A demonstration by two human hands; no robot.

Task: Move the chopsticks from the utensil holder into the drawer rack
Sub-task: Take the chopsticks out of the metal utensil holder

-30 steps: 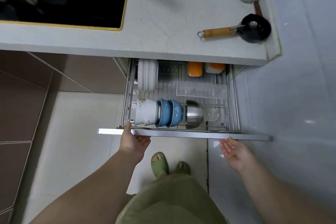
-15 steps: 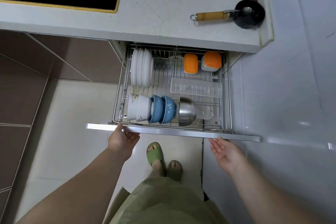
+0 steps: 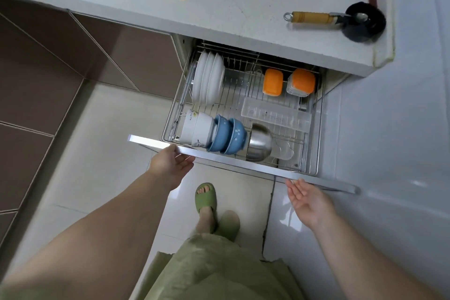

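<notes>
Your left hand: fingers loosely extended, thumb touching the front rail of the drawer rack. Your right hand: palm up, fingers straight, holding nothing, just below that rail.

- Drawer rack floor bare between plates and orange-lidded boxes: open from above.
- Bowls crowd its near edge.
- Bench overhangs its far end.
</notes>
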